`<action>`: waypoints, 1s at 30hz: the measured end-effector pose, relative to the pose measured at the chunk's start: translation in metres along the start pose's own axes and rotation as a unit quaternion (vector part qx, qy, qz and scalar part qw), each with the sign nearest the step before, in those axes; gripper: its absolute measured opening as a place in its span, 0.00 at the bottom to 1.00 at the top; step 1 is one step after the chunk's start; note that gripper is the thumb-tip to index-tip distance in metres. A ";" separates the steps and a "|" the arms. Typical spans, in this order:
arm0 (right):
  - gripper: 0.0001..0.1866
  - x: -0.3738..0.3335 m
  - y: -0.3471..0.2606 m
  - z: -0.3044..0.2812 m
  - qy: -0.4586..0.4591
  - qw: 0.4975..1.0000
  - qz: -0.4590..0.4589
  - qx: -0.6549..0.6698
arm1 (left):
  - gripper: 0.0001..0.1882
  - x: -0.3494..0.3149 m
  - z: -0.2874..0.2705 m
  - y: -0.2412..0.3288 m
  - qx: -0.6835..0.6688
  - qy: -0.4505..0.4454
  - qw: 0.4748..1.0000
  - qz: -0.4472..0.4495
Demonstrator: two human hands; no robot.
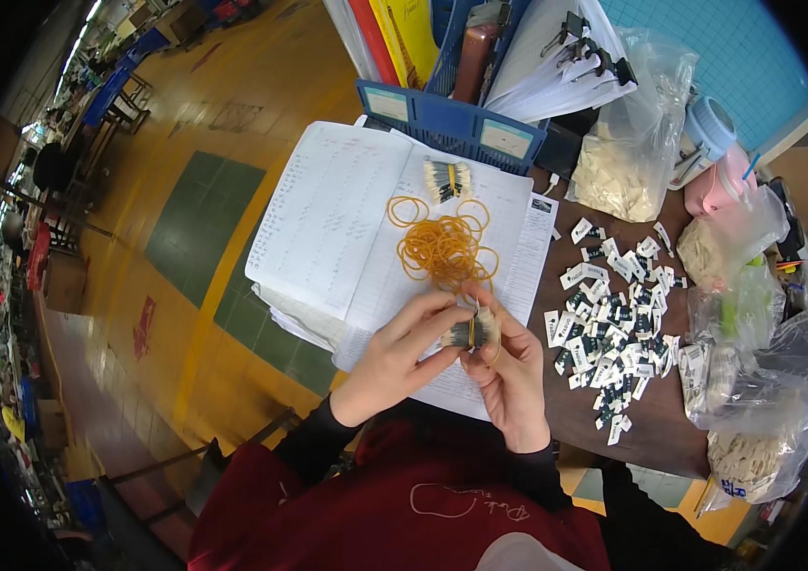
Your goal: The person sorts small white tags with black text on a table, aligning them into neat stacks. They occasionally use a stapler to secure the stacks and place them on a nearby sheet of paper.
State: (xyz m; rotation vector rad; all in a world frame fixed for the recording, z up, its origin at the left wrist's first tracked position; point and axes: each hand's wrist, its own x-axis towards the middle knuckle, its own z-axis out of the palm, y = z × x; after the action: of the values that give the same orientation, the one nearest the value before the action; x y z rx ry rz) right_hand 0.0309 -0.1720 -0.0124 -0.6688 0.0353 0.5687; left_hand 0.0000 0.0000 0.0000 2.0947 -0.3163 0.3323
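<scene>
- Clock centre = held bundle, 12 = away from the wearer.
- Worktop point(656, 455): dark brown, bare patch at about 4. Carries the lot.
- Open notebook point(323, 214): 10 o'clock, left page tilted toward 1. Its right side runs under the loose bands.
- Blue file rack point(444, 119): 12, beyond the notebook.
- Tag pile point(618, 333): loose black-and-white tags, spread around 3, well apart from both hands. Right hand is clearly the nearer one.
- Left hand point(394, 357): sits at 8-9, fingers bent, thumb and fingers pinching the bundle's 9 o'clock side.
- Right hand point(511, 376): sits at 4-5, thumb and fingers gripping the 3 o'clock side. Index tip raised to about 12; looks like a strand is hooked there, too fine to be sure.
- Rubber band heap point(444, 249): tangled, amber, between 11 and 12, just beyond the fingertips. Both hands about equally near.
- Finished-looking bundle point(446, 181): near 12, past the heap, on the paper, strap around its middle.
- Held bundle point(462, 335): off the paper as far as I can tell, between the hands. Key relation: long axis looks roughly 9-to-3, yellow band crossing it near 12-to-6. Ends partly hidden by fingers.
</scene>
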 end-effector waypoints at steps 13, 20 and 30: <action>0.12 -0.007 0.007 -0.013 0.016 0.995 0.015 -0.093 | 0.22 0.001 -0.019 0.003 0.035 -0.134 0.987 0.085; 0.21 -0.004 0.018 -0.011 0.028 0.971 -0.130 -0.199 | 0.20 -0.003 -0.015 0.005 0.082 -0.115 0.988 0.060; 0.35 -0.050 -0.035 0.018 -0.070 0.874 -0.303 -0.374 | 0.22 0.018 -0.039 0.000 -0.055 0.145 0.982 -0.110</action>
State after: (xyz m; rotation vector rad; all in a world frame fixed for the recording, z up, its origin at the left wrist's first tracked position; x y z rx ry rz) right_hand 0.0032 -0.2079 0.0329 -1.3254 -0.5451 -0.0091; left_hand 0.0127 0.0316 0.0261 1.9179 0.0679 0.4695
